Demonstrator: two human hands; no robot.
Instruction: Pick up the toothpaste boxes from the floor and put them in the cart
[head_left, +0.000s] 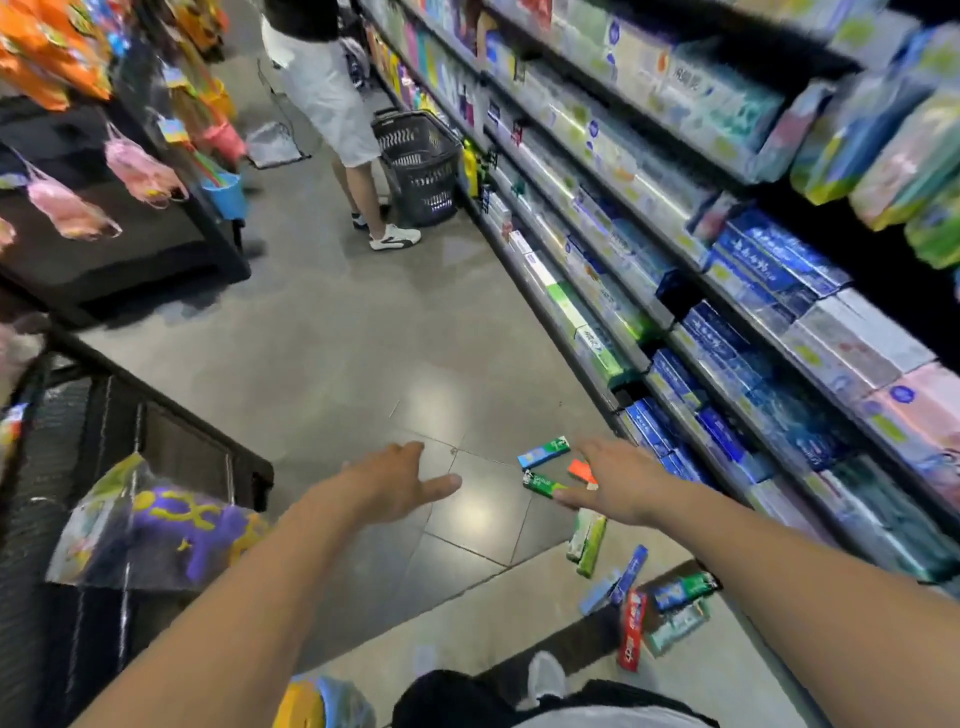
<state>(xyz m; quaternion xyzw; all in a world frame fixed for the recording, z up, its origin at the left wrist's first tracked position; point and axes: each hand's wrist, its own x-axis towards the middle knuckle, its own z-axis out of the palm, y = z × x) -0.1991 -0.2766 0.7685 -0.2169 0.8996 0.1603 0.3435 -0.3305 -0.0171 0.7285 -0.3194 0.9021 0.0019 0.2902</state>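
Several toothpaste boxes lie scattered on the grey floor beside the shelves. A blue-green box (543, 451), an orange box (581, 471) and a dark green box (543, 485) lie farthest from me. A light green box (587, 540) lies nearer, and a red box (632, 629) sits in a cluster by my feet. My right hand (618, 480) reaches out with straight fingers above the far boxes and holds nothing. My left hand (397, 480) stretches forward, open and empty, over bare floor. The black cart (156, 415) stands at my left.
Shelves (727, 322) packed with toothpaste line the right side. A person (332, 104) stands farther up the aisle next to a black wheeled basket (421, 166). A display of hanging goods (130, 166) fills the left. A colourful bag (156, 530) rests in the cart.
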